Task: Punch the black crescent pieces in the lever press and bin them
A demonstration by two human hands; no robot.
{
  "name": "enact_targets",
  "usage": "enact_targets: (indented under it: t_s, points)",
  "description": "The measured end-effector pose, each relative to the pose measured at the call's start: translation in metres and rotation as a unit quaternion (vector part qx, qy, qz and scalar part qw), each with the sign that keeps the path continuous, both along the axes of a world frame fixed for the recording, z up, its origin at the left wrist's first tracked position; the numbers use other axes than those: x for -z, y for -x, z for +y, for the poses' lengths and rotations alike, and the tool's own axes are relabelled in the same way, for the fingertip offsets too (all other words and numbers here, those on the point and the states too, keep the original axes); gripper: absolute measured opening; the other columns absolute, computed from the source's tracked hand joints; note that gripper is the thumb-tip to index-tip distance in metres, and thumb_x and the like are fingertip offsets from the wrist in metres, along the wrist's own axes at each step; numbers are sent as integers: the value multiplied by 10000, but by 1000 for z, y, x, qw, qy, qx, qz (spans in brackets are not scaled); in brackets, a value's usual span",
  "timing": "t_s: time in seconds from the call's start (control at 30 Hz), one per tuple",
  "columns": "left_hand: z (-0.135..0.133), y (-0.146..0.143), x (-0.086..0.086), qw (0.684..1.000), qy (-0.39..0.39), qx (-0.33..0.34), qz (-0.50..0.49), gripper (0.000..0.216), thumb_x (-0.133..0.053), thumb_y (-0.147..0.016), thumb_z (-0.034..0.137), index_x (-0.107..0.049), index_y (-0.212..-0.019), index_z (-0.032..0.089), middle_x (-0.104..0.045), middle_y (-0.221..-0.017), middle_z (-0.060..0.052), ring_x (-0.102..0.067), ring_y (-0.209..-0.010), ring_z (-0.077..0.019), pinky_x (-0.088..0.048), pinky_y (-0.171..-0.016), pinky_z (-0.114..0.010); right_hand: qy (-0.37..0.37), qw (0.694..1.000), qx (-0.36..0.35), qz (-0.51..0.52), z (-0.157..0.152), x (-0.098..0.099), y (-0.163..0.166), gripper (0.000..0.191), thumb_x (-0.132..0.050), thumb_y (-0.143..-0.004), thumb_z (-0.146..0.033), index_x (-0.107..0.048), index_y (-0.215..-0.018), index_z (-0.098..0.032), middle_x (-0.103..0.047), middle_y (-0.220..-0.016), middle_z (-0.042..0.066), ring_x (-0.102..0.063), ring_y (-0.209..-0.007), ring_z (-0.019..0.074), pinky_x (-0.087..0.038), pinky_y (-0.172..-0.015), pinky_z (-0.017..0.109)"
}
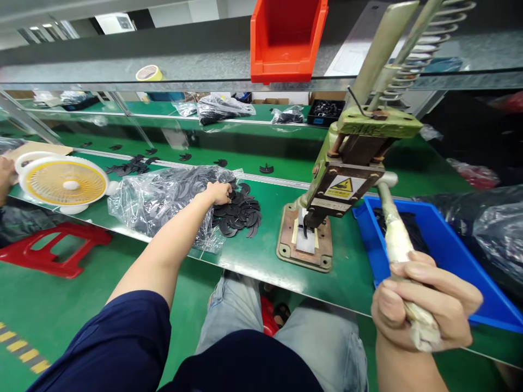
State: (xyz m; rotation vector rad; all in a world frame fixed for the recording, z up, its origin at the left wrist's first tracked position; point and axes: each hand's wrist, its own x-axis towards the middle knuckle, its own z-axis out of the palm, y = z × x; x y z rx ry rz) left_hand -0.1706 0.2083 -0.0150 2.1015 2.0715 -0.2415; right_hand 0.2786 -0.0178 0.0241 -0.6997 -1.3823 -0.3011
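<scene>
Pile of black curved parts [239, 213] is sitting at 9 o'clock from press [347, 179]; left hand [218, 191] is resting on it, half-curled, grasp unclear; right hand [425, 305] is wrapping tight around lever handle [394, 239], axis running 11-to-5 o'clock.

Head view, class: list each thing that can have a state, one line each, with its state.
left hand: resting on black crescent parts
right hand: shut around press handle
hand press: raised, not pressing
plastic bag: crumpled, parts inside
blue bin: open, holds dark pieces
red bin: upright on upper shelf
desk fan: face tilted up
</scene>
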Motion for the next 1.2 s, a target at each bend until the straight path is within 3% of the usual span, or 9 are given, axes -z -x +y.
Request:
enact_targets:
  t_s: [0.13,0.33,0.5,0.57,0.77,0.9,1.0,1.1,1.2]
  points:
    - [-7,-4,-8,999,-25,19,-23,261,-723,-863,425,-698,-1037,232,-762,-1086,-82,-683,-1090,-311,-448,-1043,-464,11,1000,-8,-3,-3,0,-1,127,-786,-792,-343,-698,-782,-252,-601,-853,18,-641,-703,178,-640,-848,567]
    - [-35,-38,-32,968,-161,58,-183,269,-642,-938,375,-650,-1133,190,-720,-877,-45,-667,-798,-221,-490,-766,-306,22,1000,-15,-9,-6,1,-2,88,-772,-780,-317,-712,-827,-273,-631,-952,25,-640,-737,180,-639,-879,581]
    - [-82,-92,-31,935,-130,246,-220,184,-633,-939,263,-673,-1114,224,-726,-993,-41,-684,-920,-215,-500,-839,-296,21,1000,-16,-9,-6,2,-2,88,-768,-780,-308,-711,-825,-258,-636,-968,35,-640,-728,177,-639,-883,592]
    - [-96,-109,-22,928,-122,275,-221,245,-635,-930,222,-668,-1173,225,-727,-1027,-59,-689,-970,-234,-502,-866,-308,15,1000,-18,-13,-5,2,-2,87,-764,-788,-311,-708,-827,-257,-641,-978,34,-637,-731,171,-638,-879,577]
    - [-108,-143,20,911,-80,164,-369,172,-714,-909,313,-692,-1026,189,-696,-817,-27,-655,-722,-191,-491,-707,-287,-1,1000,-16,-11,-3,1,1,120,-769,-802,-333,-696,-814,-239,-626,-939,28,-634,-752,163,-631,-896,562]
    - [-103,-164,41,829,-56,67,-553,319,-724,-919,474,-669,-913,160,-679,-783,-17,-630,-695,-148,-496,-663,-256,4,1000,-15,-9,-3,1,2,119,-763,-810,-342,-692,-814,-246,-619,-938,22,-632,-750,164,-633,-889,569]
    - [-97,-176,41,777,29,52,-627,359,-702,-939,498,-643,-992,147,-677,-790,-22,-631,-647,-126,-509,-613,-244,6,1000,-20,-7,-4,1,1,112,-763,-804,-333,-692,-815,-246,-622,-962,25,-632,-743,163,-632,-895,579]
    - [-90,-183,33,785,114,82,-604,373,-741,-919,469,-616,-1071,151,-681,-752,-11,-648,-599,-128,-495,-560,-232,8,1000,-17,-9,-4,0,1,111,-764,-801,-329,-690,-813,-247,-624,-962,25,-636,-751,166,-631,-902,577]
    - [-84,-188,30,812,98,105,-566,376,-803,-859,470,-614,-972,165,-670,-679,13,-626,-564,-121,-439,-530,-211,11,1000,-11,-13,-5,0,1,112,-758,-807,-337,-686,-813,-252,-623,-956,22,-635,-757,168,-631,-907,580]
